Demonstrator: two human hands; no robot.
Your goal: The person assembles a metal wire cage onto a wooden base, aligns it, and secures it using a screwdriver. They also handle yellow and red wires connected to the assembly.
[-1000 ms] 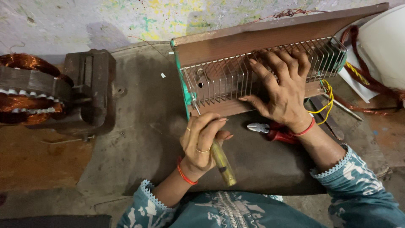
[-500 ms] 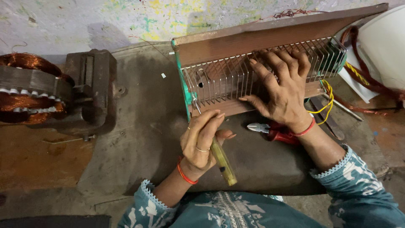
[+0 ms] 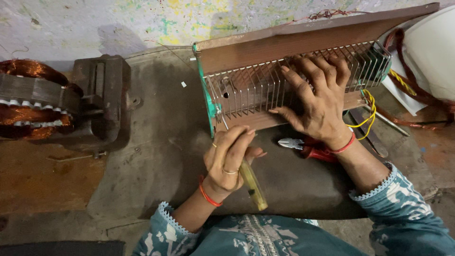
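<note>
I see my left hand (image 3: 231,159) gripping the yellow-handled screwdriver (image 3: 250,182), tip angled up-left into the heater grille (image 3: 251,87); right hand (image 3: 318,102) lies open, flat on the grille. Nothing has shifted since before.

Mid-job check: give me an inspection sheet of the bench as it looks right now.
Surface: dark, worn mat over a rusty brown bench.
Job's things: room heater with a wire grille, lying on its back; yellow-handled screwdriver with its tip at the grille's lower left corner.
Clutter: red-handled pliers just below the heater.
Hands: left hand grips the screwdriver; right hand lies flat on the grille.
Cables: yellow wires at the heater's right end.
Surroundings: copper-wound motor stator and dark metal block at left; white casing at right; paint-flecked wall behind.
</note>
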